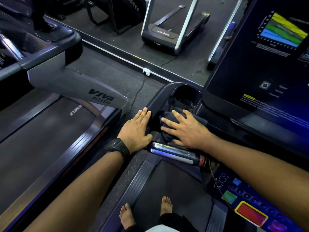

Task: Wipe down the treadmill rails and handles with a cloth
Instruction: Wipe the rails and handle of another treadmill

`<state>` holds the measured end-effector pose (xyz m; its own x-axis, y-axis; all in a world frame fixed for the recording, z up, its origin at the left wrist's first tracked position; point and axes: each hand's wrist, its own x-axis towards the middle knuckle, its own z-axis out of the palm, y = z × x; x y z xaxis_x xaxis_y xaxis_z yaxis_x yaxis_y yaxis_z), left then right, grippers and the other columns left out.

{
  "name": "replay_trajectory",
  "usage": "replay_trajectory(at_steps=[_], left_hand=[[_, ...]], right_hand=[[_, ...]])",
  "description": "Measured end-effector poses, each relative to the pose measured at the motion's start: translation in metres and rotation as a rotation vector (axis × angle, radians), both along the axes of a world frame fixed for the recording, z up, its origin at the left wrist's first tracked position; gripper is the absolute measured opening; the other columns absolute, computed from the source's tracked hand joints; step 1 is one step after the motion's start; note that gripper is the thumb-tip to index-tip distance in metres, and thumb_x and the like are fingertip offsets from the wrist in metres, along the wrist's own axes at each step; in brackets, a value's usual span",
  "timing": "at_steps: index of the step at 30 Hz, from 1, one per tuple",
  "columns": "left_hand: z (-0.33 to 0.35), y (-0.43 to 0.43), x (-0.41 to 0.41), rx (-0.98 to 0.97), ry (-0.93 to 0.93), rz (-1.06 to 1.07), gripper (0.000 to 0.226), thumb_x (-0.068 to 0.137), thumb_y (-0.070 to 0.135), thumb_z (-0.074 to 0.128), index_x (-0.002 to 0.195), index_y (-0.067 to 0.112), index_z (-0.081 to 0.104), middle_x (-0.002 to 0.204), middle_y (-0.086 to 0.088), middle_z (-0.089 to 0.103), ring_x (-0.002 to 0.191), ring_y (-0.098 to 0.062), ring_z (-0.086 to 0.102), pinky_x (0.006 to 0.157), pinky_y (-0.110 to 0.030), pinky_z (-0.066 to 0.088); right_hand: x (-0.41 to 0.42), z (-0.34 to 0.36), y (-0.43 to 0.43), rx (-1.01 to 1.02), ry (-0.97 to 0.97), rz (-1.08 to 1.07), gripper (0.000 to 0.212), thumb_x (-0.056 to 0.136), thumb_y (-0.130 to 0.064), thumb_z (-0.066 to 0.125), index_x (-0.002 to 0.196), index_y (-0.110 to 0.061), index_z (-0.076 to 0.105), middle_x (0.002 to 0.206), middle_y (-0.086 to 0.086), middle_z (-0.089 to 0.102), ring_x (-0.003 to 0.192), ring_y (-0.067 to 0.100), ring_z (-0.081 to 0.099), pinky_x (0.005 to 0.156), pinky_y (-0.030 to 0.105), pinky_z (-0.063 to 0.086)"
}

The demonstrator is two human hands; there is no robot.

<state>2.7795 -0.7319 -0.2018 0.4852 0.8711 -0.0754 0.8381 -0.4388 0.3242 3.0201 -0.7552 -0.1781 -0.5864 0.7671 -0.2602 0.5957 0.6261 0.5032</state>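
Observation:
I stand barefoot on a treadmill. My right hand [184, 130] lies flat, fingers spread, pressing a dark cloth [167, 129] onto the left console tray [160, 96] just behind the cup holder [185, 92]. My left hand [136, 130], with a black watch on the wrist, rests flat on the tray's outer left edge, fingers together, holding nothing. A chrome handle grip [173, 152] runs across just below both hands. Most of the cloth is hidden under my right palm.
The console screen [260, 64] rises at the right, and the button panel [242, 200] with a red stop pad sits at lower right. A second treadmill [70, 84] stands at left. A cable [137, 94] runs across the floor to a white socket [146, 71].

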Motion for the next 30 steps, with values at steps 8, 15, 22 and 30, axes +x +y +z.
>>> replay_trajectory(at_steps=[8,15,22,30], left_hand=[[-0.001,0.0,-0.002,-0.018,0.006,-0.001,0.094,0.076,0.043,0.044,0.16,0.014,0.012,0.168,-0.003,0.002,0.154,-0.014,0.002,0.12,-0.041,0.027],[0.0,-0.001,-0.003,-0.017,0.001,0.007,0.094,0.076,0.043,0.043,0.16,0.015,0.011,0.168,-0.002,0.003,0.154,-0.013,0.002,0.12,-0.042,0.029],[-0.002,-0.004,-0.008,-0.011,0.026,-0.022,0.092,0.085,0.038,0.053,0.161,0.016,0.006,0.168,-0.001,-0.004,0.154,-0.013,-0.002,0.12,-0.04,0.028],[-0.002,-0.01,-0.01,-0.01,0.005,-0.009,0.096,0.075,0.044,0.04,0.16,0.016,0.009,0.168,-0.001,-0.001,0.154,-0.013,-0.001,0.121,-0.038,0.025]], right_hand=[[0.005,0.0,0.01,-0.115,-0.098,0.183,0.069,0.093,-0.064,0.053,0.156,-0.04,0.035,0.168,-0.005,0.024,0.147,0.039,0.034,0.115,0.063,0.027],[0.019,-0.004,-0.016,-0.104,-0.035,0.043,0.066,0.099,-0.06,0.044,0.159,-0.037,0.028,0.17,-0.005,0.013,0.151,0.04,0.024,0.114,0.066,0.022],[-0.012,0.007,0.019,-0.114,-0.112,0.152,0.071,0.096,-0.063,0.049,0.159,-0.04,0.027,0.17,-0.006,0.016,0.151,0.039,0.025,0.116,0.065,0.024],[0.008,-0.005,0.001,-0.117,-0.124,0.254,0.055,0.102,-0.042,0.045,0.156,-0.037,0.035,0.168,-0.003,0.023,0.148,0.042,0.03,0.117,0.062,0.024]])
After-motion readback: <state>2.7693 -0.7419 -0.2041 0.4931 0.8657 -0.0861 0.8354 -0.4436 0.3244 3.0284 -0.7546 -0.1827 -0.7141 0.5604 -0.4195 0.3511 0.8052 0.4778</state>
